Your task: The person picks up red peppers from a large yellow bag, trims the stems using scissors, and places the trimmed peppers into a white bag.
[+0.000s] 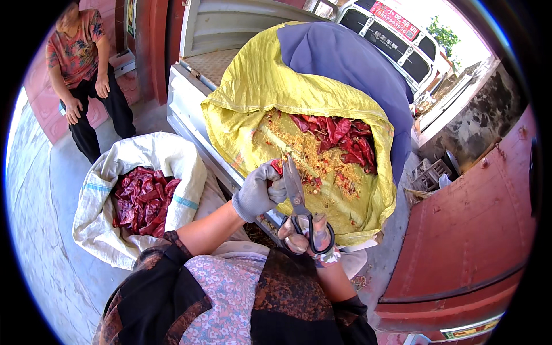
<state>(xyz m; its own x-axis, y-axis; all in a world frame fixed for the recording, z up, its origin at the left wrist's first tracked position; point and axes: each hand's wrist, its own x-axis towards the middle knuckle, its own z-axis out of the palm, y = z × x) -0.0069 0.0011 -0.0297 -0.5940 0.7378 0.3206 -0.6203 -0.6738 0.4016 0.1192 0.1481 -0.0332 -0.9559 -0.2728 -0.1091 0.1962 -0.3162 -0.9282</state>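
Note:
My left hand (257,192), in a grey glove, is closed with a dried red chili pepper (278,167) pinched at its fingertips. In my right hand (296,238), gloved and stained, is a pair of scissors (294,187) with black handles. Their blades point up and away from me, close beside the pepper; whether they touch it I cannot tell. Beyond both hands spreads an open yellow woven sack (247,83), with yellow seeds (299,144) and flattened red chili pieces (339,135) on it. A white woven sack (144,146) at the left holds dark red chilies (146,201).
The yellow sack rests on a metal truck bed (192,112), with a purple-blue cloth (339,52) behind it. At the far left a person (77,49) sits facing this way. A red metal panel (460,224) stands right, near a grey crate (428,173). A white vehicle (414,66) is behind.

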